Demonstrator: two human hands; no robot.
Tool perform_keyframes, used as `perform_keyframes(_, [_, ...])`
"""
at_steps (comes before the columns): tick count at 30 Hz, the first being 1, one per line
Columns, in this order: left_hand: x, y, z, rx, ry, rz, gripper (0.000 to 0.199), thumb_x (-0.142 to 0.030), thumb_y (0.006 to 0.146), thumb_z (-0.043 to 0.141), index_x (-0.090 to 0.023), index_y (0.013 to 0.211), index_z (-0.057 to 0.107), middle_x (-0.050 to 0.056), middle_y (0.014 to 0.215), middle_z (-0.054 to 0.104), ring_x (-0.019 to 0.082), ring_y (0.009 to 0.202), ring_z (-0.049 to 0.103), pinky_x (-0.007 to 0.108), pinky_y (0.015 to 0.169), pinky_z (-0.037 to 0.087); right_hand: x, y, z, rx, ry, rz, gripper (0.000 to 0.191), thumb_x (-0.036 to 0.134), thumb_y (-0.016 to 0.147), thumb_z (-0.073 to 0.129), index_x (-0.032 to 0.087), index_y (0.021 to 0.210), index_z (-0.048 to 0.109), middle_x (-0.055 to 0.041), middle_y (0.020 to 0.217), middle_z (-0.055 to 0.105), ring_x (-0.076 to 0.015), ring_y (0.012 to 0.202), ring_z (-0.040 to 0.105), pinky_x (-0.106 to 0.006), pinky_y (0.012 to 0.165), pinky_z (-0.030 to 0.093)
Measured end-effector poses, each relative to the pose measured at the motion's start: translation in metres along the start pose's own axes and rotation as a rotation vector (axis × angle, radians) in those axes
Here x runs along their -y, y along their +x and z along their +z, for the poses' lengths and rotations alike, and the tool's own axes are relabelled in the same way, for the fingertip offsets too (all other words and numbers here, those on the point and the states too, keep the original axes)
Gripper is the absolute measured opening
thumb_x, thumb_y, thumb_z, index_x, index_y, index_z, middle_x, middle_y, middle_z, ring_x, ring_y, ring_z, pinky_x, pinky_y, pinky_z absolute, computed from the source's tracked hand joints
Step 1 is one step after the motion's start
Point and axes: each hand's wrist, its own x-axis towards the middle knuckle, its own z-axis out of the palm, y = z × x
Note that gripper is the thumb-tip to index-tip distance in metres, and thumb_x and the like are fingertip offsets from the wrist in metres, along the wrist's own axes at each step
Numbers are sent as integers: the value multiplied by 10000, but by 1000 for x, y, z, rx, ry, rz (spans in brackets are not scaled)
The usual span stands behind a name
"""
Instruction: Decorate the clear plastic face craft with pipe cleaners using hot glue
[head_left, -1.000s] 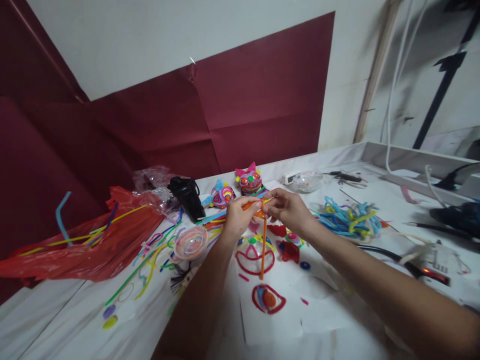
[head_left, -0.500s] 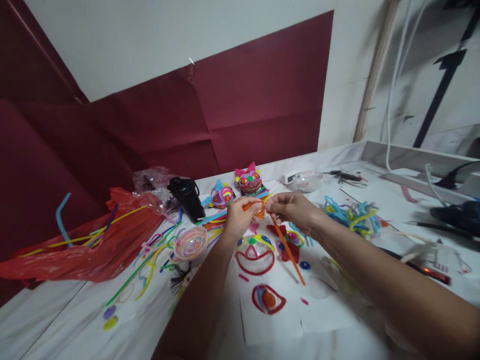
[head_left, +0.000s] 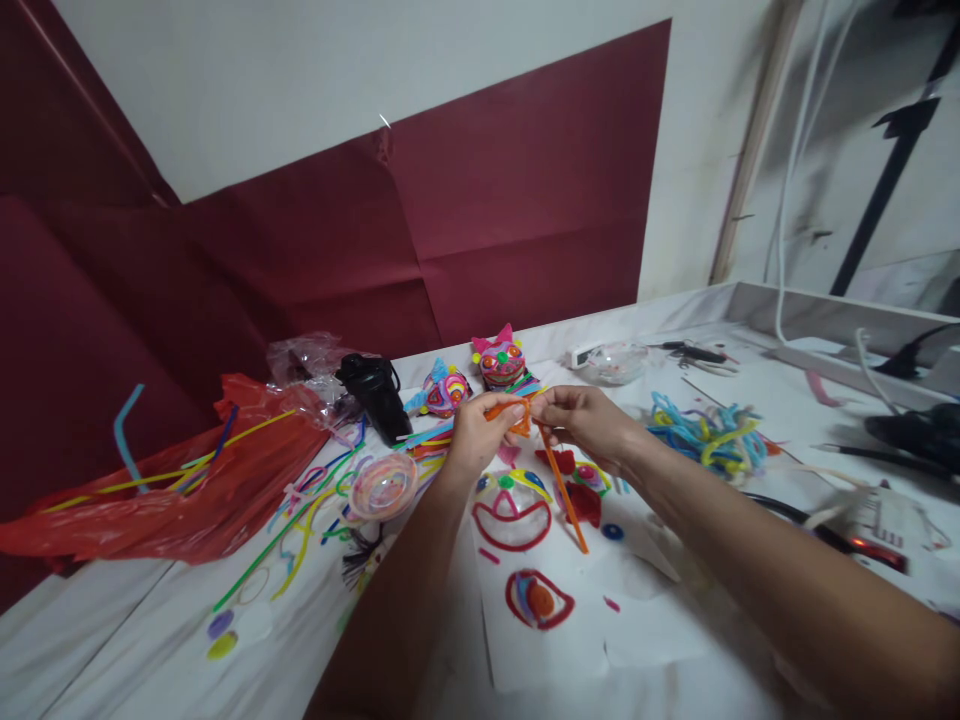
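Note:
My left hand point(head_left: 480, 432) pinches the bent end of an orange pipe cleaner point(head_left: 564, 490), which is folded into a small shape between thumb and finger. My right hand point(head_left: 583, 420) is closed on the same pipe cleaner just to the right. Its long straight tail hangs down toward the paper. Below lies a white sheet point(head_left: 540, 655) with a face made of coiled pipe cleaner pieces, including a red mouth outline point(head_left: 512, 540). Nearer on the sheet is a red-rimmed eye shape point(head_left: 540, 600) with an orange centre. Dark red pieces point(head_left: 585, 505) lie to the right of the face.
Left are a red plastic bag point(head_left: 255, 480), a black bottle point(head_left: 373, 395), loose pipe cleaners and a clear bowl point(head_left: 384, 487). Two colourful figures point(head_left: 501, 362) stand at the back. On the right are a tangled pipe cleaner pile point(head_left: 709, 432), pliers point(head_left: 697, 353) and a glue gun point(head_left: 870, 548).
The pipe cleaner's free tail has swung left and hangs more steeply. Both hands stay close together in nearly the same place.

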Motion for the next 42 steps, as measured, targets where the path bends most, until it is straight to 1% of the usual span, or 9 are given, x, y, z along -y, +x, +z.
perform_keyframes(4, [-1,0,-1,19,21,-14,141,-164,721,651,-108,835,713,-7,618,647,59,392,522,176,399,423,3,2,-5,72,-52,49,149,179,590,803,150,642,666,43,518,549,-56,442,444,-195,453,402])
perform_keyframes(7, [0,-1,0,31,26,-19,134,-159,727,648,-114,837,712,-5,627,650,64,393,530,175,394,412,5,2,-8,80,-65,67,121,171,592,790,154,625,675,34,531,549,-57,453,436,-194,450,396])
perform_keyframes(15, [2,0,1,31,23,-24,123,-164,712,679,-114,820,709,-16,609,635,56,375,510,173,388,400,9,-1,-3,-16,-41,72,100,97,635,699,161,615,625,36,536,535,-70,479,451,-190,450,384])
perform_keyframes(19, [4,1,0,17,1,-22,184,-222,688,724,-106,830,708,-15,591,632,64,382,515,181,390,410,10,-2,1,-64,-43,65,117,67,687,633,160,622,602,31,537,535,-73,483,462,-186,447,380])
perform_keyframes(22, [7,1,0,22,-13,-18,218,-247,695,721,-107,862,715,-5,605,647,68,402,523,185,405,428,10,-3,3,-90,-56,67,137,53,718,587,155,628,600,23,547,544,-71,485,465,-184,446,379])
perform_keyframes(26, [7,1,0,32,-4,1,258,-233,715,694,-117,944,724,11,665,680,68,423,536,186,420,441,10,-2,1,-80,-60,70,115,63,688,617,158,625,599,21,546,547,-74,483,465,-192,448,382])
perform_keyframes(30, [6,0,-1,39,14,16,287,-223,730,674,-126,996,722,12,674,683,70,432,546,186,430,450,9,-2,-1,-59,-61,60,94,101,646,669,162,623,601,27,537,535,-75,478,457,-201,449,383])
perform_keyframes(37, [6,0,2,22,-24,14,227,-223,718,687,-125,917,734,5,642,672,69,407,544,185,415,450,6,0,-4,-35,-63,36,94,175,613,701,170,627,608,16,546,546,-81,487,473,-202,433,391])
perform_keyframes(42, [6,0,3,19,-76,-33,245,-247,696,713,-113,900,729,-5,563,656,83,395,549,193,411,462,5,0,-3,-45,-29,67,92,154,624,700,166,618,609,19,501,544,-75,455,463,-191,421,376])
